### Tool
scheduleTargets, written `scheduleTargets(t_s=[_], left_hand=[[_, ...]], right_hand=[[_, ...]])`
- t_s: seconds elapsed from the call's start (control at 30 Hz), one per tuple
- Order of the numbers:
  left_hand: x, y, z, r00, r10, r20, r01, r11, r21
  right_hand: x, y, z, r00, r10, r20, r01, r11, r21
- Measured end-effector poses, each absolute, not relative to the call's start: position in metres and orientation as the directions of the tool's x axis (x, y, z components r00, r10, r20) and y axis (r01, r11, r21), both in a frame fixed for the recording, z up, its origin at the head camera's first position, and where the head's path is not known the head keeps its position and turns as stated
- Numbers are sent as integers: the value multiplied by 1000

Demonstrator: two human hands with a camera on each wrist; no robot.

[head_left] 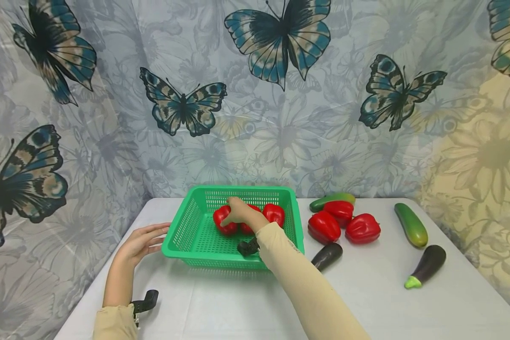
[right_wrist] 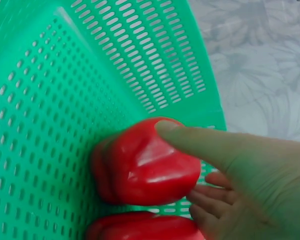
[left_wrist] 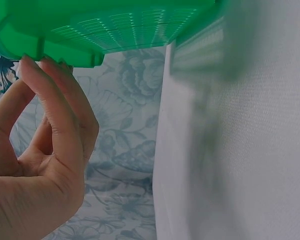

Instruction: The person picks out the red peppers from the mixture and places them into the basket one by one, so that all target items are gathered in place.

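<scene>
A: Right grip [head_left: 241, 212]?
B: Holds the leftmost red bell pepper [right_wrist: 145, 170] inside the perforated green basket [head_left: 212, 257], thumb opposing fingers, apparently for control.
A: Left grip [head_left: 141, 242]?
B: Relaxed; fingertips touch the basket's edge, presumably steadying it.

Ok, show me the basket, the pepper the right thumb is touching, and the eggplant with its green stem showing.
Basket [head_left: 221, 262], head view: front wall.
Pepper [right_wrist: 149, 167], right wrist view: middle of its side.
Eggplant [head_left: 430, 263], head view: dark body.
</scene>
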State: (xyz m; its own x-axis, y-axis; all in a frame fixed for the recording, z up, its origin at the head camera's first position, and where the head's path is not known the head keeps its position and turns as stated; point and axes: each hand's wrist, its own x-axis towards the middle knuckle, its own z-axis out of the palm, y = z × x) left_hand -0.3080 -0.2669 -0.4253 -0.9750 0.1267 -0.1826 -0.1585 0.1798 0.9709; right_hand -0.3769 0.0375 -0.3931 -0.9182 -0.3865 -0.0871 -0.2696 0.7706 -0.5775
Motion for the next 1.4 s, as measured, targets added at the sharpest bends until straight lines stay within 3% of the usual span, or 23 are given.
scheduleTargets(t_s=[0.5,1.4], left_hand=[[-306,-267,-429,-977,113,-182,-158,200,967],[-309,-265,-428,-979,97,-178,-155,212,965]], right_hand=[[-373,51,-386,-932,-361,-23,-235,654,-719],[-346,117,-353,-921,-366,138,-341,579,-741]])
